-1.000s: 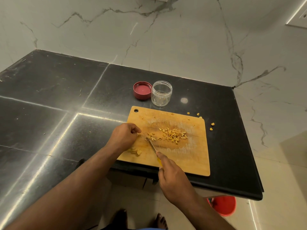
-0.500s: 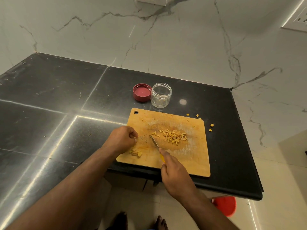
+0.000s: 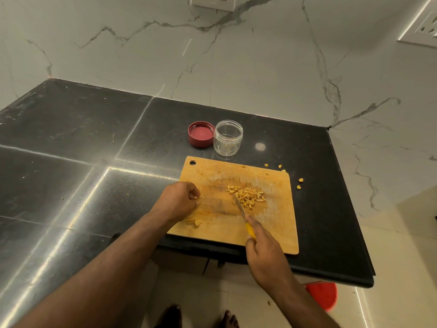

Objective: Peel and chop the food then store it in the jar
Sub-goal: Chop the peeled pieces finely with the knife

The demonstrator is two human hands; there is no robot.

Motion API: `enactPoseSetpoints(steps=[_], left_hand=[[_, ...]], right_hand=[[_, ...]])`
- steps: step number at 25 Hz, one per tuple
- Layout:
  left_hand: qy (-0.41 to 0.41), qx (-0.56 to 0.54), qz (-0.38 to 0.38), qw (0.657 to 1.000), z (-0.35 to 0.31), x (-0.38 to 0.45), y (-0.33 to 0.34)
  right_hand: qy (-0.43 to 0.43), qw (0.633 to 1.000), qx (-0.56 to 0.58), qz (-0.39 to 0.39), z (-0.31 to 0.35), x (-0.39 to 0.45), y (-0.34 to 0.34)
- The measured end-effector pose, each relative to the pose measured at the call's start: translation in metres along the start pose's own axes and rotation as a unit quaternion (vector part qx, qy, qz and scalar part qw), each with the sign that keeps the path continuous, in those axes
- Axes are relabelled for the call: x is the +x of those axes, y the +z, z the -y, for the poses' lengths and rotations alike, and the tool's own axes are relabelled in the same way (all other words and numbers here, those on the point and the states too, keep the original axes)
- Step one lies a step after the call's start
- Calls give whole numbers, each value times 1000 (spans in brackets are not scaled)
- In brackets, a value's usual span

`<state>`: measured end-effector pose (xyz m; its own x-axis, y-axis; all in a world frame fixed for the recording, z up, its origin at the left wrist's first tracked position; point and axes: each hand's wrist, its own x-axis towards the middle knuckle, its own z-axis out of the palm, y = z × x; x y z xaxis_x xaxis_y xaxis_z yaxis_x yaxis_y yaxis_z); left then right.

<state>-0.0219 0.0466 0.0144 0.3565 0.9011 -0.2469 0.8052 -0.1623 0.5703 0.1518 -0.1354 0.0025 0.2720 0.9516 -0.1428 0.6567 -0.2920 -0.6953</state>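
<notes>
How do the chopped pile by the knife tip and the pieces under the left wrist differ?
The chopped pile lies mid-board in many small sticks; the pieces under the left wrist are few, larger chunks near the cutting board's near-left edge. The knife, held by the right hand, touches the pile; the chunks lie partly hidden by the left hand. Both are yellowish.

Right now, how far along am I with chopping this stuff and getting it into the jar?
Mostly chopped: a pile of cut pieces sits mid cutting board. In hand: your right hand holds the knife at the pile; your left hand is curled beside a few bigger chunks. Left: those chunks, filling the nearly empty jar, and closing the lid.
</notes>
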Motion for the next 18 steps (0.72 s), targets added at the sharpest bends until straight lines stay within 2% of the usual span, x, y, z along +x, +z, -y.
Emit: enactPoseSetpoints(steps=[4, 7, 18], left_hand=[[22, -30, -5, 999, -7, 0, 6], [6, -4, -9, 1000, -9, 1, 8], [28, -9, -13, 999, -27, 9, 22]], right_hand=[[-9, 999, 31, 8, 1, -2, -3], [-10, 999, 49, 15, 4, -4, -1], [-5, 999, 47, 16, 7, 1, -3]])
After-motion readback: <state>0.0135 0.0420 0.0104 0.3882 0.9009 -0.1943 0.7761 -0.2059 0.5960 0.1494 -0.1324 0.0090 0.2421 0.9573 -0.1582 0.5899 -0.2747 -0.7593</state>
